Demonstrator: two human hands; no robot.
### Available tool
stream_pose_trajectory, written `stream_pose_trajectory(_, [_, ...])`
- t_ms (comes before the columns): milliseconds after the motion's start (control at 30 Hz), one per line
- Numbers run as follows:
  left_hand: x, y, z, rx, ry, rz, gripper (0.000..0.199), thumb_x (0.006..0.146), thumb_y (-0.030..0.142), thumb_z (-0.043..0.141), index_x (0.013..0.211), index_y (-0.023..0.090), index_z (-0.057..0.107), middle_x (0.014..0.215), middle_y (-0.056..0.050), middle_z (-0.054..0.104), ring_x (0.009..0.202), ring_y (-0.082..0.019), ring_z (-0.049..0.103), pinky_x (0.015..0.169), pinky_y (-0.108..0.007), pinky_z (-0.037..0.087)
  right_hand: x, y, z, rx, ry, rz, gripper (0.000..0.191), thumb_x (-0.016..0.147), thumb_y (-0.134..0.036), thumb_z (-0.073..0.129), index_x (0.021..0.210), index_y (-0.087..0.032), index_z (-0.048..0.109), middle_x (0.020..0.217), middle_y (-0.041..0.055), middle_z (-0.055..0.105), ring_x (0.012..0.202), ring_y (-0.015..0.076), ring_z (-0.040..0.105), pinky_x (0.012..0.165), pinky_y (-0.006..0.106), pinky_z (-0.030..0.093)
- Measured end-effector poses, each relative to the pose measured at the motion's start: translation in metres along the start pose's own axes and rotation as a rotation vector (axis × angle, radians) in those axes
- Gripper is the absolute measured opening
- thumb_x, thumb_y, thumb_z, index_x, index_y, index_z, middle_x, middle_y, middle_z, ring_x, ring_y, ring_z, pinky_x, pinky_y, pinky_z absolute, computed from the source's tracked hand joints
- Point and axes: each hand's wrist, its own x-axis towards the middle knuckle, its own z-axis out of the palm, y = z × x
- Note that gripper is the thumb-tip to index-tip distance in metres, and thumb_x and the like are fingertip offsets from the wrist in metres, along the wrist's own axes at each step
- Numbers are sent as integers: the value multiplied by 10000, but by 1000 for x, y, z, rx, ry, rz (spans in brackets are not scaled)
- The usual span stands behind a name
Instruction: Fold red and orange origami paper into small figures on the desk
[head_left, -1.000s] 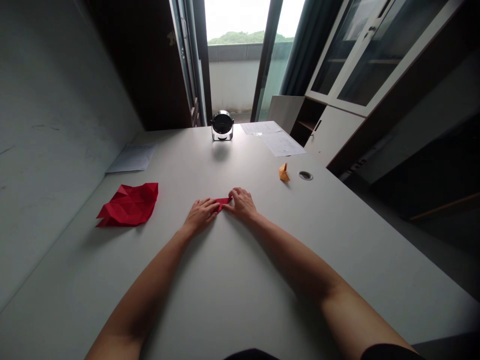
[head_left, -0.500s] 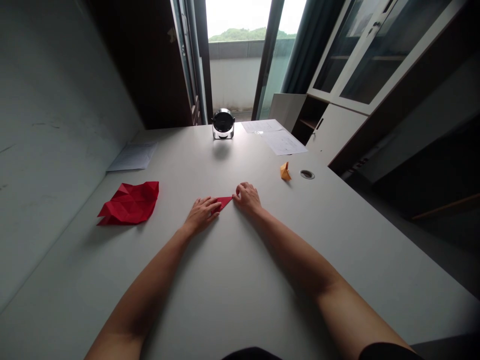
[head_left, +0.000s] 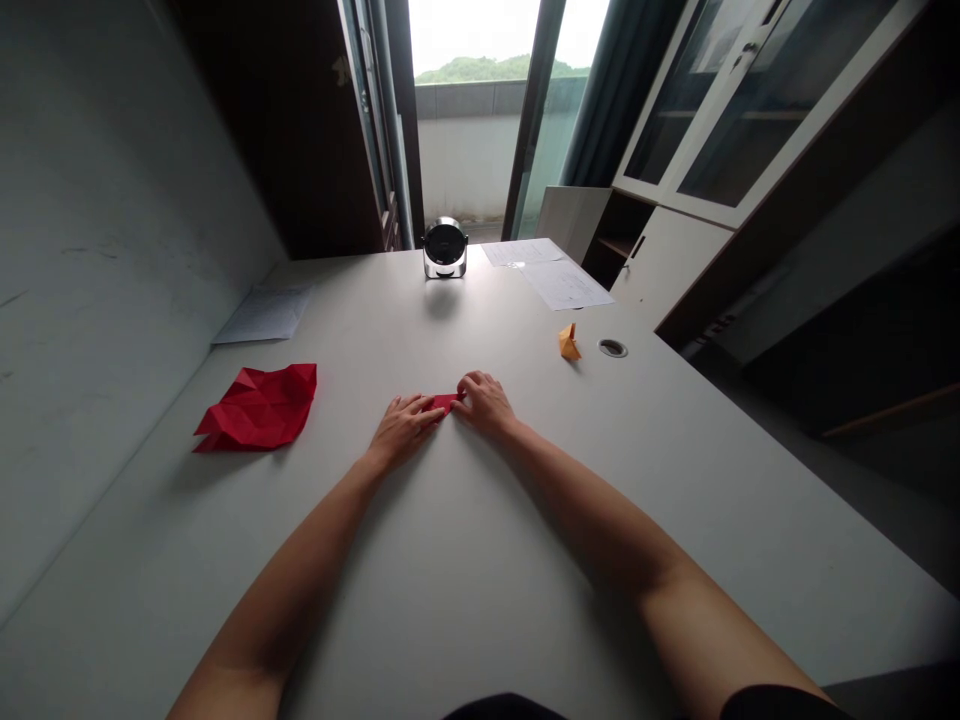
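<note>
A small piece of folded red paper [head_left: 444, 402] lies on the white table between my two hands. My left hand [head_left: 403, 427] rests over its left part, fingers and thumb closed down on it against the table. At the right end, the thumb and fingers of my right hand [head_left: 486, 402] pinch the paper's tip. Both hands cover much of the paper, so only a short red strip shows. Off to the left sits a larger creased sheet of red paper [head_left: 259, 408], touched by neither hand.
A small orange folded paper figure [head_left: 569, 343] stands on the right, beside a round cable hole [head_left: 613, 348]. Farther back are a small round metal-framed device [head_left: 445, 248] and white printed sheets [head_left: 564, 284]. More papers [head_left: 264, 314] lie by the left wall.
My right hand has moved slightly left, closer to my left hand, bringing the paper's pointed right end in with it. Less red shows between the hands. My left hand has barely moved.
</note>
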Motion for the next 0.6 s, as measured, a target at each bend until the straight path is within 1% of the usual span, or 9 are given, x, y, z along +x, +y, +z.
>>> stream_pose_trajectory(133, [1, 1, -1, -101, 64, 54, 276, 981, 291, 556, 1190, 389, 706, 1351, -27, 649, 1309, -239, 539, 1157, -558, 299, 2, 0, 1, 1, 3, 22, 208, 863, -387, 660, 982, -219, 630, 1176, 85, 600, 1066, 246, 520, 971, 379, 384])
stream_pose_trajectory(267, [1, -6, -2, -218, 88, 90, 199, 955, 295, 596, 1051, 344, 762, 1269, -26, 700, 1262, -229, 587, 1123, -502, 381, 3, 0, 2, 10, 8, 38, 178, 853, -350, 664, 971, -220, 635, 1168, 81, 603, 1055, 245, 522, 963, 377, 391])
stream_pose_trajectory(367, [1, -13, -5, -295, 69, 114, 155, 930, 300, 623, 961, 306, 775, 1227, -37, 720, 1244, -233, 607, 1105, -476, 412, 3, 1, 3, 23, 16, 38, 161, 846, -329, 670, 962, -222, 642, 1160, 78, 608, 1044, 242, 527, 964, 380, 397])
stream_pose_trajectory(467, [-1, -17, -9, -337, 24, 104, 120, 909, 296, 636, 886, 273, 751, 1250, -44, 709, 1268, -240, 592, 1137, -495, 372, 2, 3, 4, 33, 28, 16, 168, 851, -318, 678, 991, -228, 663, 1168, 79, 616, 1059, 245, 531, 983, 393, 394])
stream_pose_trajectory(533, [-2, -17, -12, -355, -8, 80, 98, 887, 295, 652, 823, 246, 708, 1277, -50, 694, 1295, -247, 571, 1162, -515, 333, 1, 4, 4, 40, 29, -31, 179, 873, -310, 667, 1037, -239, 679, 1185, 80, 623, 1082, 247, 534, 994, 398, 391])
stream_pose_trajectory(600, [-3, -16, -14, -370, -33, 65, 113, 871, 294, 659, 779, 229, 660, 1291, -59, 685, 1308, -253, 558, 1174, -525, 311, 1, 3, 3, 35, 27, -121, 162, 909, -285, 635, 1055, -255, 698, 1226, 78, 622, 1134, 249, 525, 1017, 403, 376])
